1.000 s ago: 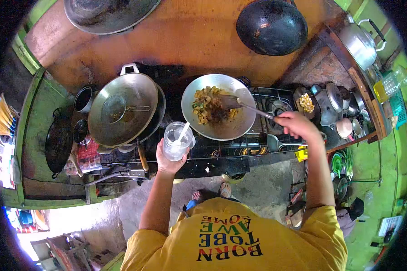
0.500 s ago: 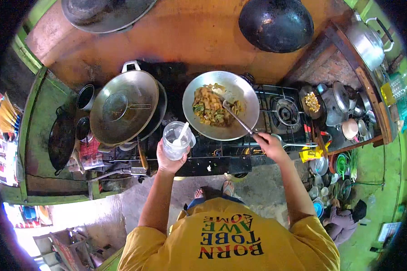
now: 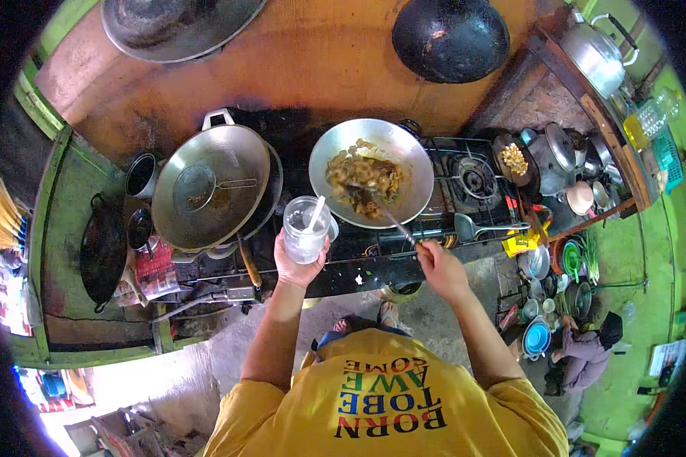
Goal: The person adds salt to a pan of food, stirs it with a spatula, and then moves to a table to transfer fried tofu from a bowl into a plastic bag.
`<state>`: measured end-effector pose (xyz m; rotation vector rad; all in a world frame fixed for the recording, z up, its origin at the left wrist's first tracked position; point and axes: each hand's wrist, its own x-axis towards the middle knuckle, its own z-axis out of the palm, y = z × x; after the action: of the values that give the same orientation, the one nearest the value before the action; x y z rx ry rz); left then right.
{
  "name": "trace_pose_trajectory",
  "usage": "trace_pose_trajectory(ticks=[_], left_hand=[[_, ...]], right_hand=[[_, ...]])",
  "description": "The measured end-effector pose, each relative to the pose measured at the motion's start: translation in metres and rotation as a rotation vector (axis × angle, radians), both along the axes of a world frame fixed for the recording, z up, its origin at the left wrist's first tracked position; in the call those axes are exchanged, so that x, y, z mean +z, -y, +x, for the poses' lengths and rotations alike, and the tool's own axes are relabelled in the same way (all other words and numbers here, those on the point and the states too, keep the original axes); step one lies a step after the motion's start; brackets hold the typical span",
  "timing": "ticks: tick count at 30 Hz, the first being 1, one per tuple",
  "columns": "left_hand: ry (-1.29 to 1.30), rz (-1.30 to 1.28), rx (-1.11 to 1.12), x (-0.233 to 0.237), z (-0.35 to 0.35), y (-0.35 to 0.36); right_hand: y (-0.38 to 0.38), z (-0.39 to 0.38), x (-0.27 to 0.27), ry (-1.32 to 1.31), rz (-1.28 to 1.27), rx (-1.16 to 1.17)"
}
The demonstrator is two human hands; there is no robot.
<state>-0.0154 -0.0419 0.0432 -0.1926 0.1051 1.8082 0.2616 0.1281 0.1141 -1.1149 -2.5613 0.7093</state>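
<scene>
My left hand (image 3: 301,263) is wrapped round a clear jar (image 3: 306,228) with a white spoon (image 3: 316,213) standing in it. The jar is held upright in front of the stove, just left of a silver wok (image 3: 417,171). My right hand (image 3: 440,268) grips the handle of a metal spatula (image 3: 398,225), whose blade is down in the brown food (image 3: 366,179) in the wok. The blade and part of the food are blurred by motion.
A large pan (image 3: 240,164) with a strainer (image 3: 195,188) lies left of the wok. A ladle (image 3: 480,228) rests by the right burner (image 3: 474,177). A kettle (image 3: 593,57) stands on the upper right shelf. A person (image 3: 588,352) crouches at the lower right beside basins.
My right hand has moved down and left, pushing the spatula into the food, which has shifted in the wok. The ladle, formerly mostly behind my right hand, is now in plain view.
</scene>
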Motion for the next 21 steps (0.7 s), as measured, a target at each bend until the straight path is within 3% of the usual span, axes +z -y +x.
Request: trace_pose_trajectory(ticks=[3, 5, 7, 9, 11, 13, 15, 17, 19, 21], left_hand=[[0.008, -0.023, 0.003, -0.004, -0.005, 0.000], [-0.034, 0.027, -0.033, -0.012, -0.008, 0.001], [-0.043, 0.036, -0.002, -0.008, -0.005, 0.000], [-0.013, 0.059, -0.006, -0.011, -0.004, 0.000], [-0.004, 0.066, -0.003, -0.011, -0.002, 0.001], [0.002, 0.073, 0.012, -0.012, -0.003, 0.000], [-0.010, 0.065, -0.003, -0.017, -0.005, 0.001], [0.029, 0.016, 0.015, -0.006, 0.000, 0.002], [0.070, -0.025, 0.032, -0.004, 0.003, -0.001], [0.060, -0.009, 0.048, -0.008, 0.003, 0.000]], right_hand=[[-0.022, -0.009, 0.008, -0.088, 0.091, -0.040], [-0.039, -0.006, 0.026, -0.097, -0.271, -0.126], [-0.051, -0.017, 0.033, -0.112, -0.266, -0.092], [-0.047, -0.041, 0.023, -0.160, -0.040, -0.164], [-0.055, -0.061, -0.027, -0.181, 0.198, -0.134], [-0.037, -0.073, -0.041, -0.151, 0.238, -0.111], [-0.016, -0.065, -0.039, -0.056, 0.111, -0.064], [-0.011, -0.034, -0.045, -0.164, -0.004, 0.043], [-0.003, 0.003, -0.005, -0.106, -0.197, 0.082], [-0.019, 0.043, 0.019, -0.017, -0.132, 0.077]])
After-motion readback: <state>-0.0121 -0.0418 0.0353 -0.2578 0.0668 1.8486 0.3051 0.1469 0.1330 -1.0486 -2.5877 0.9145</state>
